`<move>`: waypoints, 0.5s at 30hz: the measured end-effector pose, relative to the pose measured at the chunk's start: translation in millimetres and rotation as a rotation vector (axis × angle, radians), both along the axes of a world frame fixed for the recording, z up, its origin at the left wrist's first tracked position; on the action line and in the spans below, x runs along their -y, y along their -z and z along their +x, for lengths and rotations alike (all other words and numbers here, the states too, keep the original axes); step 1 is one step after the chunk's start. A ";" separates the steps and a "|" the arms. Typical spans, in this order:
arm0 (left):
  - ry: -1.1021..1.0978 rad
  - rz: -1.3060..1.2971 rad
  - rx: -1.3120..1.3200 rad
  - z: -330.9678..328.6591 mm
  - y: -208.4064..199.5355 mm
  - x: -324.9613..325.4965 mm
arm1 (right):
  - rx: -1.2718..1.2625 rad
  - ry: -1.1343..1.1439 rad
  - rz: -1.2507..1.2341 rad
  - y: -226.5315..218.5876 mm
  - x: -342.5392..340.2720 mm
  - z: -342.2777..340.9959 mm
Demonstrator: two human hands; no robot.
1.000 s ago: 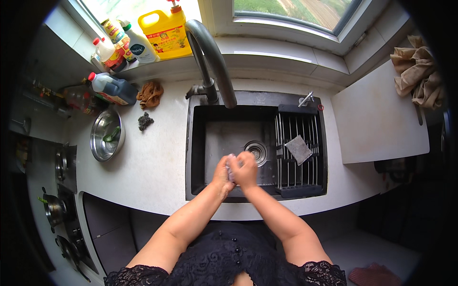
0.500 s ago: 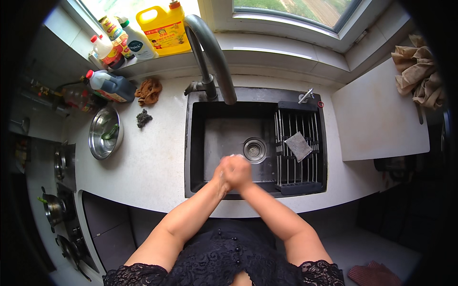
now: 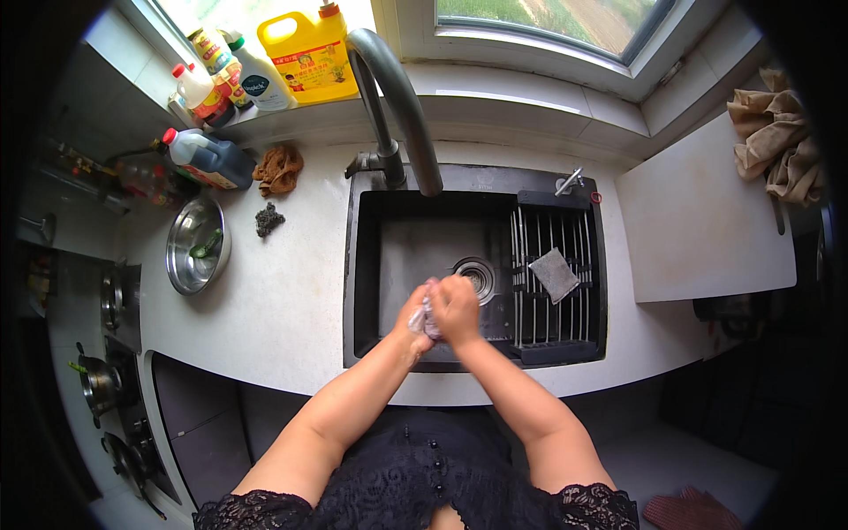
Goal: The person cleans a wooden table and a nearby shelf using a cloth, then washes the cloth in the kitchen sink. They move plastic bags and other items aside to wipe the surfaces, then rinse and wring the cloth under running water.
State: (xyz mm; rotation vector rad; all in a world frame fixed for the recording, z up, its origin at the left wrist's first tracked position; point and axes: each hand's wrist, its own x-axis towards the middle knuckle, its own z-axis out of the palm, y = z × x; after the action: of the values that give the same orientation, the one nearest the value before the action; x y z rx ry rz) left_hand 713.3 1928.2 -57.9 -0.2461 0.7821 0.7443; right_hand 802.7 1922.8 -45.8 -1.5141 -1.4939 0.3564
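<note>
Over the sink (image 3: 406,243), near its front edge, my hands are pressed together. Between them shows a pale, whitish-pink crumpled thing (image 3: 427,320); cloth or lather, I cannot tell which. My left hand (image 3: 410,320) is closed against it from the left, its fingers partly hidden. My right hand (image 3: 457,309) is curled closed on the other side, knuckles up. Just beyond the right hand is the round drain (image 3: 477,276). Above the sink arches the grey faucet (image 3: 402,93), with no water seen running.
A grey scrub pad (image 3: 554,275) lies on the rack (image 3: 521,311) at the sink's right. On the left stand a steel bowl (image 3: 179,265) with green vegetables, a brown rag (image 3: 279,170), a scouring ball (image 3: 268,219) and bottles. A white board (image 3: 698,230) leans at right.
My hands have shifted slightly and turned against each other. The pale crumpled thing between them now shows more. The right hand has moved a little to the right, closer to the drain.
</note>
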 end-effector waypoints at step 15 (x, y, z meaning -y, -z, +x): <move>-0.221 0.748 -0.576 -36.6 -2.2 -25.5 | -0.151 -0.166 -0.010 13.8 32.9 50.0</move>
State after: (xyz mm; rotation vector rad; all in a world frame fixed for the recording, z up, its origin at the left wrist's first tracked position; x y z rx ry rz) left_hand 676.7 1953.7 -55.7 0.5915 0.9629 1.2898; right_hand 852.7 1889.9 -59.6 -1.3433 -1.5030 0.5646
